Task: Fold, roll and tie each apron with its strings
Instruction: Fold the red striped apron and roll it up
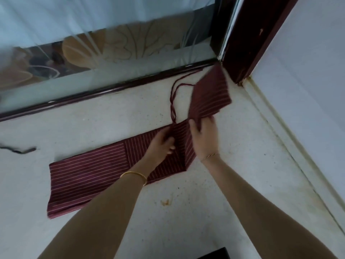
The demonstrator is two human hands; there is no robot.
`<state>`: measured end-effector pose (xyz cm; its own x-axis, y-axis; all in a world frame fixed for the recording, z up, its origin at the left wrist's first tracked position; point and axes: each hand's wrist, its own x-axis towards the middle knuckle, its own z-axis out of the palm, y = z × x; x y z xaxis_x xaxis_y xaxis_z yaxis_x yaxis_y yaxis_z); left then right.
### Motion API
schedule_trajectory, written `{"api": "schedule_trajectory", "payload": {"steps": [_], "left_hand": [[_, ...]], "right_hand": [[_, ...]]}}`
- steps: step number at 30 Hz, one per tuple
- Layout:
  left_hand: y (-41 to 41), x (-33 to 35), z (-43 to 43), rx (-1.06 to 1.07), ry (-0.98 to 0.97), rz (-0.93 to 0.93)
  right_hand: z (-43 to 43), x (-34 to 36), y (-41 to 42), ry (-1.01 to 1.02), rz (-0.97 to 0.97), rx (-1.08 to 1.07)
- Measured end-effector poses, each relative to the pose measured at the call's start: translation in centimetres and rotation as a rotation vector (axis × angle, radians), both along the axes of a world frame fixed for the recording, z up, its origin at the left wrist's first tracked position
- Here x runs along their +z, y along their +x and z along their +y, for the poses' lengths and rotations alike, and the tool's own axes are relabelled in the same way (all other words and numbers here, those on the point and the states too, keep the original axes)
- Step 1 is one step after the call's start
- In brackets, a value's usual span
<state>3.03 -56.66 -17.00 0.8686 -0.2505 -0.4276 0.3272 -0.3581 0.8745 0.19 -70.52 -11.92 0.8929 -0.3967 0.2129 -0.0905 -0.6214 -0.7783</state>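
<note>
A maroon apron (87,176) with thin pale stripes lies folded into a long band on the speckled floor (93,124). Its right end (210,94) is lifted off the floor and bent upward toward the door frame. My right hand (202,139) grips the cloth at that bend. My left hand (162,144) rests on the band just left of the bend, fingers curled over the fabric. The apron's strings (174,94) trail in a loop across the floor behind the band.
A sliding glass door (112,43) with a dark bottom rail runs along the back. A dark red door frame (240,53) stands at the corner, with a white wall (308,81) to the right. A dark cord (18,150) lies at left; a black object (214,255) sits at the bottom edge.
</note>
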Motion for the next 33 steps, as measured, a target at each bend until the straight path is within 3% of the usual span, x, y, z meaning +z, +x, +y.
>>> {"api": "schedule_trajectory", "payload": {"steps": [2, 4, 6, 9, 11, 13, 17, 19, 22, 26, 33], "left_hand": [[0.5, 1.4, 3.0, 0.479, -0.289, 0.169], [0.5, 1.5, 6.7, 0.757, -0.588, 0.328], [-0.5, 1.4, 10.3, 0.865, -0.712, 0.401], [-2.5, 0.9, 14.0, 0.924, -0.663, 0.47], [-3.3, 0.9, 15.1, 0.893, -0.713, 0.549], [-3.3, 1.4, 15.5, 0.832, -0.608, 0.559], [-2.6, 1.7, 15.2, 0.663, -0.133, 0.384], [-2.1, 1.7, 15.3, 0.649, -0.129, 0.306], [-1.3, 1.7, 16.1, 0.649, -0.134, 0.267], [-1.2, 1.0, 16.6, 0.585, 0.174, 0.185], [-3.1, 1.2, 15.3, 0.323, 0.15, 0.043]], "right_hand": [[3.0, -0.2, -0.7, -0.272, -0.041, 0.177], [5.5, -1.5, -1.7, -0.452, -0.059, 0.332], [7.4, -3.3, -2.7, -0.53, -0.072, 0.48], [8.9, -6.0, -4.3, -0.597, -0.032, 0.675], [9.0, -6.5, -5.2, -0.569, -0.008, 0.822], [8.6, -5.7, -5.5, -0.55, -0.041, 0.86], [7.3, -4.2, -4.9, -0.453, -0.019, 0.399], [6.6, -4.8, -4.9, -0.44, 0.072, 0.234], [6.3, -6.2, -5.4, -0.417, 0.182, 0.177], [6.9, -6.9, -5.3, -0.352, 0.265, 0.081], [5.8, -7.7, -5.5, -0.539, 0.149, 0.079]]}}
